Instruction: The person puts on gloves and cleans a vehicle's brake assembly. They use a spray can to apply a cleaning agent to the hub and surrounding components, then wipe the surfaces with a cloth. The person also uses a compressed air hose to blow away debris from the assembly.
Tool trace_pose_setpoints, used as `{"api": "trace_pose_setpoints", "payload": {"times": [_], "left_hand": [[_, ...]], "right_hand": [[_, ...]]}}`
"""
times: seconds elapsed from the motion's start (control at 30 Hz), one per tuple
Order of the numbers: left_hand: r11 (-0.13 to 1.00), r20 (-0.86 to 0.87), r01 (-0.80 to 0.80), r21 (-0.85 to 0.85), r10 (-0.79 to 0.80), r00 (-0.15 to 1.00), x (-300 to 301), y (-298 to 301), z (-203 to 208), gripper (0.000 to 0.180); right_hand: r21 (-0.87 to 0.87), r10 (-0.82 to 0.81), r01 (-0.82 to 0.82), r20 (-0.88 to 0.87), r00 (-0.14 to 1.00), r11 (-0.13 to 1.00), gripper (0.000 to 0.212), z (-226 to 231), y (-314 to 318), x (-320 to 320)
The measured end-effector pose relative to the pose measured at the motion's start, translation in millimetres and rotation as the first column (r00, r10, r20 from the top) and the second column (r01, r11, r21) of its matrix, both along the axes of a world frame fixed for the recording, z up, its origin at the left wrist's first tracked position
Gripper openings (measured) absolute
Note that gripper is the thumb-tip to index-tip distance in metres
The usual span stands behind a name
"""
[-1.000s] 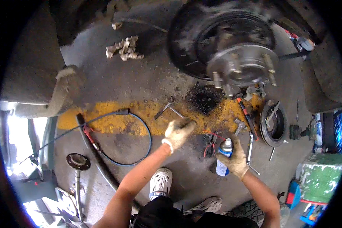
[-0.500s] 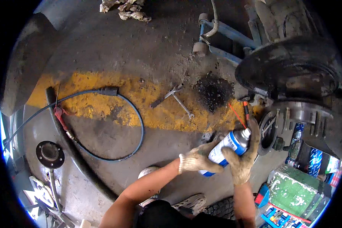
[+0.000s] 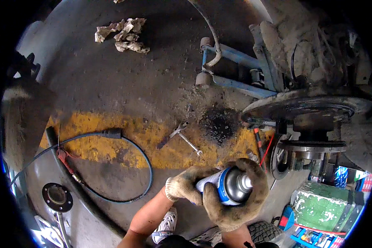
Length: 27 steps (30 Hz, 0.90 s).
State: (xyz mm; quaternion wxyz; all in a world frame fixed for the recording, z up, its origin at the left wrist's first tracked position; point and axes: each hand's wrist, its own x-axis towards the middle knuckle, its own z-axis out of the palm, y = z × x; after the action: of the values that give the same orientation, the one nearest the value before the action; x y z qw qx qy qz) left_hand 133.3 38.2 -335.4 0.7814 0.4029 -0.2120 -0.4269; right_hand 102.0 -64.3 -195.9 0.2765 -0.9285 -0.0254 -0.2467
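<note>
A blue-and-white aerosol can (image 3: 221, 188) with a silver domed top is held between my gloved hands, low and right of centre. My left hand (image 3: 190, 184) wraps round its lower end from the left. My right hand (image 3: 231, 213) grips it near the top, thumb across the side and fingers curled round the far side by the white nozzle. A thin red straw (image 3: 268, 149) slants up and away beside the nozzle; its lower end is hidden behind the right glove. Both knitted gloves are stained brown.
To the right stands a dirty hub with studs (image 3: 310, 146) under a large round plate (image 3: 306, 105). A blue floor jack (image 3: 239, 58) reaches beneath. Wrenches (image 3: 186, 138), a looped air hose (image 3: 151, 169), crumpled rags (image 3: 128, 35) and a green box (image 3: 322, 206) lie around.
The can has tipped so its top faces me more, and both hands have shifted slightly left with it. The straw has swung rightward. My view has moved, so the floor items appear lower.
</note>
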Motion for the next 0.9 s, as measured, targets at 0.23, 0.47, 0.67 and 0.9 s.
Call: {"api": "trace_pose_setpoints", "payload": {"times": [0.23,0.47,0.67,0.9], "left_hand": [[0.992,-0.083,0.016,-0.128,-0.027,0.996,16.6,-9.1,5.6,0.087],[0.979,-0.238,0.070,-0.189,-0.115,0.964,25.7,-6.5,10.7,0.088],[0.984,-0.344,-0.051,-0.174,-0.012,0.939,23.4,-18.6,-7.5,0.059],[0.810,0.808,-0.582,-0.074,0.391,0.441,63.3,-88.2,50.0,0.055]], "right_hand": [[0.135,-0.113,0.109,0.019,0.993,0.985,0.066,-4.3,-1.0,11.6],[0.276,-0.244,0.239,-0.015,0.970,0.931,0.069,-7.6,2.2,16.5],[0.197,-0.261,0.253,0.016,0.965,0.947,0.070,-7.4,3.5,7.4],[0.164,0.010,-0.002,-0.044,0.999,0.986,0.068,12.8,-4.4,-34.4]]}}
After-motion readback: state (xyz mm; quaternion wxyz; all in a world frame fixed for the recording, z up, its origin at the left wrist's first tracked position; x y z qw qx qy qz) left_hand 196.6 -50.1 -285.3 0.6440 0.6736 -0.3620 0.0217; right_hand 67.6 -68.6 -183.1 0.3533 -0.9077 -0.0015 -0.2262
